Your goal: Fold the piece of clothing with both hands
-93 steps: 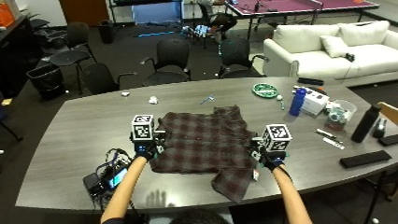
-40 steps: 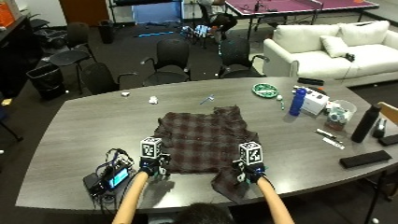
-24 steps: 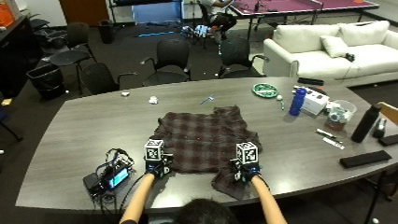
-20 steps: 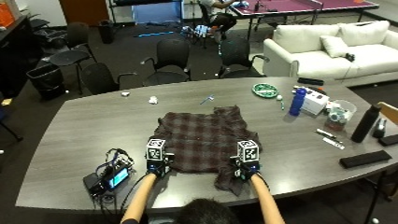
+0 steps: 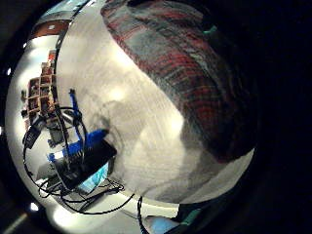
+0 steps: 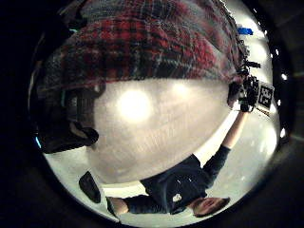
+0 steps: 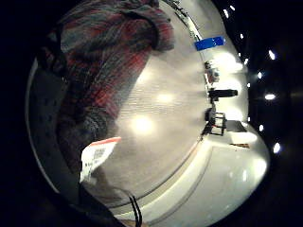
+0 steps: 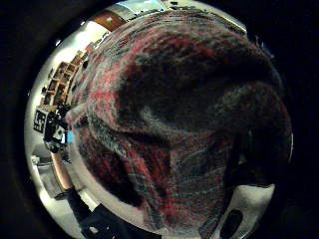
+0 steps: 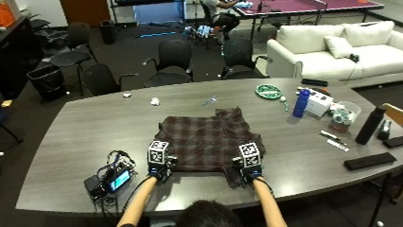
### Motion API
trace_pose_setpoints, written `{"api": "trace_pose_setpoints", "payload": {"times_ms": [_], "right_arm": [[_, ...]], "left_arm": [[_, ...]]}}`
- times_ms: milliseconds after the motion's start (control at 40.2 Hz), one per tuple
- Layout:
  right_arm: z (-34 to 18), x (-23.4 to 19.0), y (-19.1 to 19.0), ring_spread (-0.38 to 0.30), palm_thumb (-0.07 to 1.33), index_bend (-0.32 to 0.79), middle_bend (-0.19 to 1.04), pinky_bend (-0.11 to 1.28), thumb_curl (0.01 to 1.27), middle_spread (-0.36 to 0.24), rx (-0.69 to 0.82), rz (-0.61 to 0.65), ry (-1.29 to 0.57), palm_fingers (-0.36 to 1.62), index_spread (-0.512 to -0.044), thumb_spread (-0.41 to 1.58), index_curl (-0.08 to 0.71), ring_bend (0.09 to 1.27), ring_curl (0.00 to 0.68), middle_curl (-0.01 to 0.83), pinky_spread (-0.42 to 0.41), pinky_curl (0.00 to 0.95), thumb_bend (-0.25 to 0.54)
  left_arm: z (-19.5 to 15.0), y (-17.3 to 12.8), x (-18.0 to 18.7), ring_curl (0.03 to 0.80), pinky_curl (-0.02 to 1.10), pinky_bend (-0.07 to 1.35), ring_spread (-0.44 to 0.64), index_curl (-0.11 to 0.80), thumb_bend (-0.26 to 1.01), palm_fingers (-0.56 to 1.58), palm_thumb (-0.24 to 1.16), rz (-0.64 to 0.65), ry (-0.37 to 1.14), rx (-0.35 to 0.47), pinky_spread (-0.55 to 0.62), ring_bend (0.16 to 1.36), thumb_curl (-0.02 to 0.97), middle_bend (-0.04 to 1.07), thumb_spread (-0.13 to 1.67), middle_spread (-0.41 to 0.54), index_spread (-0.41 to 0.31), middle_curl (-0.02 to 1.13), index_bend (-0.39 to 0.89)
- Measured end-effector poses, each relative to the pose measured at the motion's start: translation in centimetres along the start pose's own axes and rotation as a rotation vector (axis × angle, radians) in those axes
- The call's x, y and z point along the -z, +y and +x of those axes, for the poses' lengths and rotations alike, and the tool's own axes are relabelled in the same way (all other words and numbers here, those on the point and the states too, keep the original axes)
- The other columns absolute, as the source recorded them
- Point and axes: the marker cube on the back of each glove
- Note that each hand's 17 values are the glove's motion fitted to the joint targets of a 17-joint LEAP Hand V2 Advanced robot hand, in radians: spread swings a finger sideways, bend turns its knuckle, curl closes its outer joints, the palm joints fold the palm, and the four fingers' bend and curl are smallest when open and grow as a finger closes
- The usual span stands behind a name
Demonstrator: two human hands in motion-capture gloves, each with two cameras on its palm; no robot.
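Observation:
A dark red and grey plaid shirt (image 9: 207,139) lies spread flat on the grey table (image 9: 94,127), with a bunched part at its near right corner. My left hand (image 9: 161,171) is at the near left of the hem and my right hand (image 9: 250,174) at the near right, both pinching the cloth's edge. The plaid cloth (image 8: 189,124) fills the right thumb side palm view in folds. In the left thumb side palm view the shirt's edge (image 6: 156,42) runs across to my right hand (image 6: 249,92).
A black device with blue cables (image 9: 110,179) sits at the near left, close to my left hand. At the right stand a blue bottle (image 9: 302,103), a white box (image 9: 321,101), a black bottle (image 9: 368,125) and a black case (image 9: 368,161). A green plate (image 9: 269,91) lies beyond the shirt.
Both hands have come from the shirt's sides toward me and closer together, onto its near hem. In the last half second they have barely moved.

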Motion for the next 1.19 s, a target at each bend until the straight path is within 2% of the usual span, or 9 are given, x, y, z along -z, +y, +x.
{"api": "trace_pose_setpoints", "payload": {"times_ms": [199, 373, 472, 596, 721, 870, 994, 1094, 1193], "right_arm": [[2.0, 3.0, 4.7, -0.259, 1.03, 0.18, 0.33, 0.53, 0.48, -0.245, 0.02, 0.049, 0.004, 1.26, -0.279, 1.06, 0.37, 0.59, 0.452, 0.484, -0.354, 0.382, 0.041], [3.8, 5.1, 8.7, -0.263, 1.03, 0.17, 0.32, 0.53, 0.48, -0.246, 0.139, 0.147, 0.064, 1.26, -0.279, 1.07, 0.39, 0.59, 0.459, 0.499, -0.364, 0.389, 0.012], [4.3, 7.8, 10.4, -0.264, 1.03, 0.17, 0.32, 0.53, 0.49, -0.247, 0.162, 0.158, 0.078, 1.25, -0.278, 1.06, 0.399, 0.58, 0.462, 0.506, -0.371, 0.391, -0.008], [4.5, 12.2, 11.4, -0.263, 1.02, 0.17, 0.32, 0.53, 0.5, -0.251, 0.184, 0.118, 0.008, 1.25, -0.278, 1.03, 0.409, 0.57, 0.463, 0.509, -0.375, 0.391, -0.02], [5.7, 14.9, 6.4, -0.264, 1.01, 0.17, 0.32, 0.53, 0.5, -0.252, 0.135, 0.013, -0.048, 1.25, -0.278, 1.0, 0.414, 0.56, 0.464, 0.514, -0.379, 0.391, -0.021], [5.3, 13.6, -2.8, -0.269, 1.0, 0.18, 0.32, 0.52, 0.51, -0.252, 0.036, -0.246, -0.015, 1.26, -0.281, 0.96, 0.42, 0.56, 0.464, 0.518, -0.385, 0.389, -0.025], [3.0, 12.5, -6.9, -0.272, 1.03, 0.18, 0.32, 0.5, 0.51, -0.253, -0.059, -0.383, -0.047, 1.26, -0.28, 0.99, 0.424, 0.56, 0.467, 0.523, -0.387, 0.385, -0.008], [1.7, 8.4, -11.5, -0.267, 1.05, 0.17, 0.31, 0.49, 0.5, -0.258, -0.185, -0.303, -0.187, 1.24, -0.282, 1.01, 0.428, 0.56, 0.469, 0.522, -0.388, 0.384, -0.003], [1.1, 6.4, -13.4, -0.261, 1.07, 0.09, 0.32, 0.47, 0.5, -0.251, -0.234, -0.159, -0.277, 1.13, -0.278, 1.05, 0.405, 0.55, 0.471, 0.529, -0.366, 0.38, 0.004]], "left_arm": [[0.4, 5.2, 1.2, 0.278, 0.22, 0.13, 0.0, 0.489, 0.06, 0.72, 0.63, 0.006, 0.004, -0.163, 0.07, 0.3, 0.303, 0.55, 1.41, -0.169, -0.216, 0.47, 0.58], [1.8, 12.3, 4.5, 0.287, 0.21, 0.13, -0.03, 0.52, 0.06, 0.81, 0.62, 0.212, 0.109, -0.451, 0.04, 0.28, 0.316, 0.56, 1.46, -0.184, -0.225, 0.49, 0.61], [1.6, 14.7, 6.4, 0.296, 0.22, 0.14, -0.04, 0.548, 0.05, 0.84, 0.59, 0.305, 0.135, -0.466, 0.02, 0.27, 0.329, 0.55, 1.47, -0.188, -0.237, 0.5, 0.65], [0.4, 15.6, 9.1, 0.305, 0.23, 0.15, -0.04, 0.577, 0.03, 0.86, 0.58, 0.374, 0.171, -0.393, -0.01, 0.25, 0.353, 0.52, 1.46, -0.192, -0.253, 0.51, 0.69], [-1.3, 11.7, 11.9, 0.317, 0.26, 0.18, -0.06, 0.585, 0.02, 0.92, 0.59, 0.34, 0.24, -0.263, -0.05, 0.27, 0.387, 0.44, 1.41, -0.198, -0.266, 0.5, 0.66], [-1.2, 1.3, 11.9, 0.329, 0.28, 0.17, -0.08, 0.589, 0.02, 0.97, 0.64, 0.175, 0.221, -0.122, -0.08, 0.25, 0.441, 0.4, 1.32, -0.204, -0.28, 0.5, 0.63], [-0.4, -3.4, 11.3, 0.337, 0.29, 0.16, -0.09, 0.597, 0.01, 0.95, 0.66, 0.018, 0.227, 0.069, -0.09, 0.24, 0.474, 0.36, 1.27, -0.206, -0.285, 0.5, 0.61], [-0.7, -7.8, 7.5, 0.345, 0.29, 0.14, -0.09, 0.591, 0.0, 0.92, 0.67, -0.126, 0.324, 0.186, -0.08, 0.24, 0.493, 0.34, 1.24, -0.209, -0.28, 0.5, 0.57], [-1.8, -11.2, 5.0, 0.361, 0.29, 0.14, -0.06, 0.563, -0.01, 0.8, 0.68, -0.027, 0.308, 0.268, -0.04, 0.27, 0.5, 0.28, 1.23, -0.185, -0.256, 0.49, 0.47]]}}
